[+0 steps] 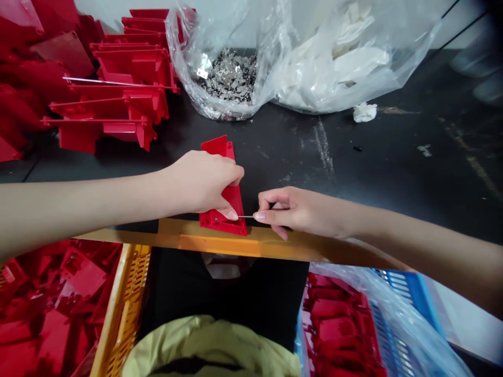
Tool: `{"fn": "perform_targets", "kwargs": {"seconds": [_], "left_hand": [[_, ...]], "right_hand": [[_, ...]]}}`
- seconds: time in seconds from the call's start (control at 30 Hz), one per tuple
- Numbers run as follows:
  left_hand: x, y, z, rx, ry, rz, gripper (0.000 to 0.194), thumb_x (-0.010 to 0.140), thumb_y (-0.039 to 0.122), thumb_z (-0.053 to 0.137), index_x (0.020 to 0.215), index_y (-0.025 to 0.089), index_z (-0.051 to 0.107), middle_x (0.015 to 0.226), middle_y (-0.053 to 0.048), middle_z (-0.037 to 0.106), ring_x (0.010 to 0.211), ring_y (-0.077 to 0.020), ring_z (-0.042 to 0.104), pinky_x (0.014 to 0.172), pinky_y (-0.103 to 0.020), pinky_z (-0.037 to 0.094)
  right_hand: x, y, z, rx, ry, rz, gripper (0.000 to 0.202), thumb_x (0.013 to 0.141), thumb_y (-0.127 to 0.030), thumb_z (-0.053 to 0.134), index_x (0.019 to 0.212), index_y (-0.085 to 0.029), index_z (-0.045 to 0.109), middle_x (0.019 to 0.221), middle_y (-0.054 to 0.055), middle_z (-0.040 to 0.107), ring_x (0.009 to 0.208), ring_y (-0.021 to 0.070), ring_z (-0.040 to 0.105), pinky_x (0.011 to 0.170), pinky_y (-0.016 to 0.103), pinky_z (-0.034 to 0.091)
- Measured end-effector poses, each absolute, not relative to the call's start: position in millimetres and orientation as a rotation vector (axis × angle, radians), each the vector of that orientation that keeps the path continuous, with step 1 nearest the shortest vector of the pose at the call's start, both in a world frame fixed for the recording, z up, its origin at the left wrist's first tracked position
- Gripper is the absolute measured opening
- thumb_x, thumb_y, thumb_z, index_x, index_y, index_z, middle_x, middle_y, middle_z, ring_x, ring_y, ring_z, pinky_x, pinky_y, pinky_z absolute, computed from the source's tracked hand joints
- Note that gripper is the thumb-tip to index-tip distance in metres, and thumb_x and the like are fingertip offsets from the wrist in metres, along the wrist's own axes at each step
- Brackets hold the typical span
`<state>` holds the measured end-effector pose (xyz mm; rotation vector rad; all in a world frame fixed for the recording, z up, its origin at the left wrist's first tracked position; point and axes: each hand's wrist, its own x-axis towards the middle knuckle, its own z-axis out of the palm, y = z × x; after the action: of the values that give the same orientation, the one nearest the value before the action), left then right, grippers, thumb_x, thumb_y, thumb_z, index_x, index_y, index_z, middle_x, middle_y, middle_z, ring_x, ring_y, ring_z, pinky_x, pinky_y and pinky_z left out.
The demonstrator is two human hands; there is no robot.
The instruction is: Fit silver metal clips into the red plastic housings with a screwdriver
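A red plastic part [234, 201] lies on the black tabletop at its yellow front edge. My left hand [208, 180] is closed on it, fingers over the far side and thumb on the near end. From the right, my right hand [281, 209] pinches a thin metal pin [246, 217]. The pin's other end reaches the red part beside my left thumb; whether it goes into the part I cannot tell. A small metal bit shows inside the part's near end.
Red parts [113, 94] stand in a row at back left, by a bigger pile. Behind are a clear bag of small metal pieces [231, 76] and a bag of white material [341, 68]. Below the edge are a yellow crate [126, 309] and a blue crate [393, 324], both holding red parts.
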<state>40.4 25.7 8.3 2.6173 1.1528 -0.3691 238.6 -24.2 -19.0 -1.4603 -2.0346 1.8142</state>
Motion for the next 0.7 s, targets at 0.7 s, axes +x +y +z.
{"fn": "perform_targets", "kwargs": {"seconds": [0.7], "left_hand": [[-27.5, -39.9, -23.8, 2.544, 1.128, 0.475, 0.028, 0.094, 0.029, 0.047, 0.118, 0.019, 0.058, 0.118, -0.009, 0.063, 0.109, -0.022, 0.057, 0.097, -0.04, 0.045]], "right_hand": [[245.9, -47.5, -24.5, -1.405, -1.825, 1.659, 0.027, 0.088, -0.04, 0.058, 0.074, -0.017, 0.052, 0.063, -0.004, 0.058, 0.054, 0.0064, 0.042, 0.056, 0.023, 0.032]]}}
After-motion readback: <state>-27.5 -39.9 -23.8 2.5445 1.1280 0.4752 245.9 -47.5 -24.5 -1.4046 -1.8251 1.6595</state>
